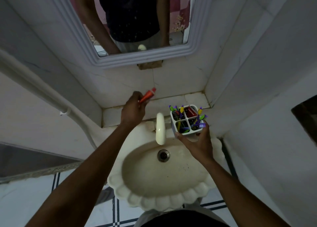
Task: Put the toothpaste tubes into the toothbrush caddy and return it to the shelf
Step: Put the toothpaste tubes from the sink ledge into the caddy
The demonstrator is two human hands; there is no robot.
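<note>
My left hand [133,107] grips an orange-red toothpaste tube [147,95], its cap pointing up and to the right, above the tiled shelf [173,100]. My right hand [197,142] holds a white four-compartment toothbrush caddy [187,119] from below, over the sink's right rim. The caddy holds several purple, yellow and green toothbrushes and a red toothpaste tube [190,112] in its far right compartment. The caddy sits to the right of the tube in my left hand, apart from it.
A cream tap [160,128] juts over the scalloped cream sink [164,189] with its drain [163,155]. A framed mirror [135,21] hangs above the shelf. Tiled walls close in on both sides; a white pipe [42,89] runs down the left wall.
</note>
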